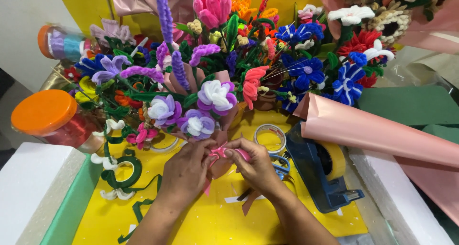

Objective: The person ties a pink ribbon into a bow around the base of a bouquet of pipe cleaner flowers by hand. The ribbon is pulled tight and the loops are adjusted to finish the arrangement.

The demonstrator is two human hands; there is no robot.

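Both my hands meet at the base of a small bouquet of purple-and-white chenille flowers (201,108) wrapped in pink paper. My left hand (189,171) pinches one side of a pink ribbon (221,152) tied round the wrap's stem. My right hand (253,166) grips the other side of that ribbon. The ribbon's loose ends hang down below my fingers. The bouquet leans over the yellow table (210,221).
A blue tape dispenser (318,171) stands right of my hands, a clear tape roll (270,137) behind them. A pink paper roll (382,132) lies at right. Green floral tape (124,171) and an orange-lidded jar (48,116) sit left. Many chenille flowers (267,44) crowd the back.
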